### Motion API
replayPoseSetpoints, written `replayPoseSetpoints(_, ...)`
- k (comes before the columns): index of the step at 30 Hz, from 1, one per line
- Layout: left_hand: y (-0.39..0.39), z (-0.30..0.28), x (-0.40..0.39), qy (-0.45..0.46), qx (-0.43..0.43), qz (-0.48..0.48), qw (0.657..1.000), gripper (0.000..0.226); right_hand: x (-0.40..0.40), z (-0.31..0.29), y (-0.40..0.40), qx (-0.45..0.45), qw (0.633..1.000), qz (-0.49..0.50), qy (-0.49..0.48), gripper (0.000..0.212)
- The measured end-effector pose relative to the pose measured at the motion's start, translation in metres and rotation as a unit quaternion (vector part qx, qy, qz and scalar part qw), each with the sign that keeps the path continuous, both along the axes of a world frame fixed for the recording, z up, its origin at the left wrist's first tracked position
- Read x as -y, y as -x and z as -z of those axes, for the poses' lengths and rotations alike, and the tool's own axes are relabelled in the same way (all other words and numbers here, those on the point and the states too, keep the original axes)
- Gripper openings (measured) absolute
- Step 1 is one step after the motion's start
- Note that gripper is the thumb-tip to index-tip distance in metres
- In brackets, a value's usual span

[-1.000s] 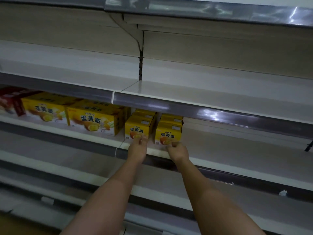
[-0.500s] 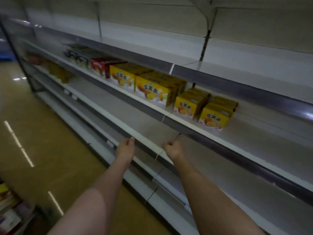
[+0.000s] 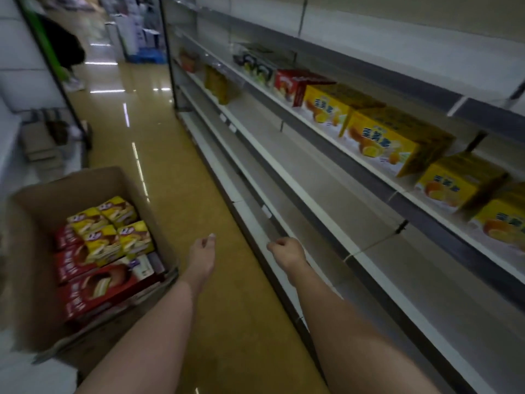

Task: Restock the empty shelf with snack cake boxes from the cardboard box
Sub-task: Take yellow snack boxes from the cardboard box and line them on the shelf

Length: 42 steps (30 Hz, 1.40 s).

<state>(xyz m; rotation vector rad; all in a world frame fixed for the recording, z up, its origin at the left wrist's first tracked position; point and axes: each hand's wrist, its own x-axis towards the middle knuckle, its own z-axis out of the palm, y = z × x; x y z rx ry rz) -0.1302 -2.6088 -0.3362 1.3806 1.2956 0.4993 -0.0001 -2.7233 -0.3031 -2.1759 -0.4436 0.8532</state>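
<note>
Head view: the cardboard box (image 3: 37,251), with snack cake boxes (image 3: 112,231) inside, sits on the floor left of the left hand (image 3: 203,255), the nearer one. Both the left and right hand (image 3: 287,253) hang loosely curled, holding nothing.

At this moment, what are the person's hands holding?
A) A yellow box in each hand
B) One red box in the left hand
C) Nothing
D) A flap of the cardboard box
C: the left hand and right hand hang empty over the floor, between the cardboard box and the shelf.
</note>
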Motion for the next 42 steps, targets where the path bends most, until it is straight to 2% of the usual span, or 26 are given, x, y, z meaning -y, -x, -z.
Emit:
replayPoseSetpoints(5,0.068,0.01,-0.047,0.035,-0.007,-0.057,0.998,0.048,-0.064,0.015,0.055,-0.008,0.999,-0.051,0.013,0.051)
replayPoseSetpoints(9,0.113,0.017,-0.079,0.055,-0.058,-0.078,0.994,0.043,-0.107,0.018,0.093,-0.016,0.996,-0.084,0.028,0.051)
replayPoseSetpoints(20,0.206,0.048,-0.144,0.068,-0.054,-0.124,0.988,0.049,-0.204,0.041,0.178,-0.059,0.99,-0.129,0.015,0.05)
replayPoseSetpoints(23,0.212,0.057,-0.154,0.075,-0.051,-0.129,0.988,0.048,-0.22,0.043,0.185,-0.069,0.987,-0.141,0.028,0.053)
replayPoseSetpoints(33,0.183,0.085,-0.206,0.089,-0.077,-0.147,0.982,0.051,-0.287,0.062,0.162,-0.103,0.975,-0.187,0.062,0.041)
replayPoseSetpoints(42,0.145,0.129,-0.257,0.113,-0.081,-0.165,0.976,0.044,-0.356,0.117,0.143,-0.135,0.971,-0.174,0.098,0.053)
